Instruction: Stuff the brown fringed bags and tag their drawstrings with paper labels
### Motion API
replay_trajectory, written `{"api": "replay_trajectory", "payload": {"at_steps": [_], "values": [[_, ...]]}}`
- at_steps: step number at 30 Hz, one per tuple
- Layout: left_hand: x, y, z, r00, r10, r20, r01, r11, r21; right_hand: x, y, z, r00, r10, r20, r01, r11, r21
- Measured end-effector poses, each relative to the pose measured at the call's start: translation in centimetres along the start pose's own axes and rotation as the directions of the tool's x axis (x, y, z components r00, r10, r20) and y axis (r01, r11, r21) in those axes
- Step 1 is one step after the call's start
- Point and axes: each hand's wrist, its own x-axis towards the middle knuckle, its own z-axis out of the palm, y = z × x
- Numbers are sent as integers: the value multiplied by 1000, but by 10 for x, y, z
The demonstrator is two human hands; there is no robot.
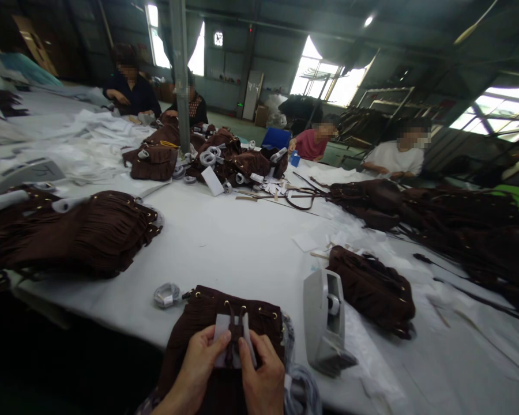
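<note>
Head view: just left of the tape dispenser (326,323), at the near edge of the counter (242,242), lies a brown suede bag (185,329). The left hand (199,362) and right hand (263,376) are both closed in a thumb-and-finger pinch, pressing a white paper (221,327) around the bag's drawstring (234,333). The bag looks soft, limp and light. The paper seems thin and likely to tear, so it is best gripped close to the cord.

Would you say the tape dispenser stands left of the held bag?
No, the tape dispenser stands to the right of the bag.
</note>
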Motion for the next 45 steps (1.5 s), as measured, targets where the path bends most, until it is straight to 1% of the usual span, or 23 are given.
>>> {"api": "replay_trajectory", "payload": {"at_steps": [3, 5, 7, 9, 11, 14, 19, 23, 25, 27, 30, 33, 36, 38, 40, 41, 43, 45], "values": [[3, 0, -1, 998, 59, -13, -58, 995, 81, -1, 2, 5, 992, -123, -29, 122, 991, -51], [4, -2, -3, 994, 110, -23, -104, 977, 188, -2, 5, 8, 973, -223, -56, 218, 973, -83], [5, -5, -5, 982, 182, -47, -159, 939, 306, -3, 8, 12, 946, -316, -70, 307, 944, -117], [5, -7, -7, 965, 252, -76, -203, 896, 394, -4, 10, 14, 921, -384, -64, 371, 916, -152], [5, -10, -7, 953, 289, -91, -225, 876, 426, -4, 12, 16, 906, -420, -48, 407, 897, -172], [7, -13, -8, 954, 287, -88, -232, 890, 393, -3, 12, 18, 891, -453, -32, 442, 881, -169], [7, -16, -11, 968, 242, -66, -212, 930, 301, -4, 9, 20, 862, -507, -22, 496, 851, -174], [3, -18, -11, 975, 212, -64, -191, 952, 240, -7, 12, 21, 844, -535, -35, 524, 838, -153], [1, -18, -9, 980, 190, -62, -175, 965, 197, -8, 16, 23, 843, -538, -25, 530, 837, -132], [-1, -18, -7, 980, 182, -77, -168, 971, 169, -10, 18, 25, 852, -523, -24, 517, 848, -112], [-2, -18, -4, 970, 190, -151, -168, 975, 147, -11, 17, 24, 886, -465, -9, 464, 885, -51], [-2, -18, -4, 972, 175, -158, -157, 980, 122, -9, 10, 17, 932, -353, 83, 346, 935, 81], [-3, -18, -5, 978, 168, -121, -157, 983, 95, -4, 2, 7, 971, -146, 190, 102, 969, 226], [-3, -17, -5, 979, 171, -113, -164, 984, 75, 0, 1, 5, 969, 15, 246, -91, 949, 301], [-2, -16, -4, 979, 170, -112, -164, 985, 60, 4, 4, 7, 946, 154, 285, -264, 878, 401], [-2, -15, -4, 980, 164, -111, -159, 986, 52, 6, 6, 10, 928, 211, 306, -340, 815, 469], [-2, -13, -3, 984, 153, -96, -150, 988, 34, 8, 11, 17, 882, 307, 357, -469, 648, 600], [-2, -12, -2, 987, 143, -77, -142, 990, 23, 9, 14, 22, 831, 384, 403, -552, 476, 685]]}}
